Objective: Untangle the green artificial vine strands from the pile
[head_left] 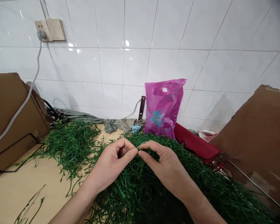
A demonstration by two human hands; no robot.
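My left hand (112, 163) and my right hand (169, 166) meet fingertip to fingertip at the middle of the view. Both pinch a thin green stem (138, 148), of which only a tiny bit shows between the fingers. Directly beneath them spreads a large heap of tangled green stems (130, 196), reaching far to the right. Left of my hands lies a smaller pile of similar stems (72, 144). A few loose stems (30, 202) rest on the tan tabletop (7, 196) at the lower left.
A pink plastic bag (163, 105) stands against the white tiled wall (112, 65), with a red bag (197, 141) beside it. Cardboard boxes flank both sides, the left box (9, 105) with a grey power cable (25, 101) hanging before it. Grey cloth (84, 115) lies along the wall.
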